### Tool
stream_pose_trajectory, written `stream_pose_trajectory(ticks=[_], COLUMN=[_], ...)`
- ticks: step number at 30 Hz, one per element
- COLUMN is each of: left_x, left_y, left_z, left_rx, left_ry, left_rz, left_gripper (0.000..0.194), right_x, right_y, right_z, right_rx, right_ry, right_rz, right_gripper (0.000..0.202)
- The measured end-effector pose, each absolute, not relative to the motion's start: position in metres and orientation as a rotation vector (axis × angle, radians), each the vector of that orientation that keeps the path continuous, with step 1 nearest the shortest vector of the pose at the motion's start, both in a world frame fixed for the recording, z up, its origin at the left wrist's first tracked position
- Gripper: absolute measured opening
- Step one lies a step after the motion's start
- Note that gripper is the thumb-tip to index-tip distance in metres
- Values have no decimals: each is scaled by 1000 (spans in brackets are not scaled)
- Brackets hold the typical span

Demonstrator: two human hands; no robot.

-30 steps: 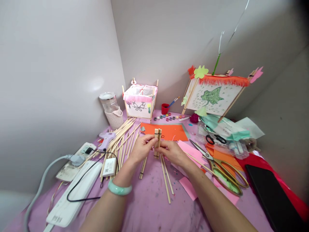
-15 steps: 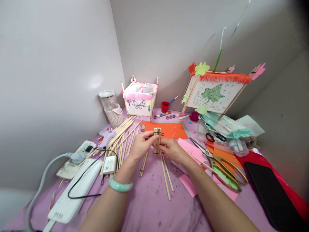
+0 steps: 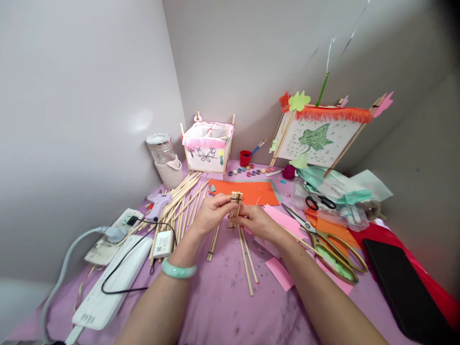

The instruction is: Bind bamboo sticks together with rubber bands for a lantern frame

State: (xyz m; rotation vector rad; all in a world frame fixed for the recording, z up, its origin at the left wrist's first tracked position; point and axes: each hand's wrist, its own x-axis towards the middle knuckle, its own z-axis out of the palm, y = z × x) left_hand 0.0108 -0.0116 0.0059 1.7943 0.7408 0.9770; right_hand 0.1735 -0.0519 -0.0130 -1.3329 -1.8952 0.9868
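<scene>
Between my two hands stands a short bundle of wooden sticks (image 3: pixel 235 211), bound with dark bands near the top. My left hand (image 3: pixel 214 213), with a pale green bangle (image 3: pixel 178 269) on its wrist, pinches the bundle from the left. From the right, the fingers of my right hand (image 3: pixel 254 221) close on its lower part. Below the hands, two loose sticks (image 3: pixel 247 263) lie on the purple cloth. Another pair of sticks tied with a dark band (image 3: pixel 212 247) rests under my left hand.
Left are a pile of sticks (image 3: pixel 179 206), a lilac glue gun (image 3: pixel 158 205) and a white power strip (image 3: pixel 109 287). Orange paper (image 3: pixel 251 191) lies ahead, before a white paper lantern (image 3: pixel 206 154). Right are large scissors (image 3: pixel 316 235), a leaf-painted lantern (image 3: pixel 287 148) and a black phone (image 3: pixel 398 287).
The top of the stick bundle has tipped slightly, and its upper ends now sit a little to the right. Both hands keep their hold. The view has shifted very slightly.
</scene>
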Motion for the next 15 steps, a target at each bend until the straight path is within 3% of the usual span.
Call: stream_pose_trajectory(ticks=[15], left_x=[11], left_y=[-14], left_z=[10], left_rx=[1692], left_ry=[762], left_rz=[976], left_gripper=[20], right_x=[176], right_y=[-53], right_z=[-10], right_rx=[-1394], right_ry=[-1948], right_rz=[932], right_gripper=[21])
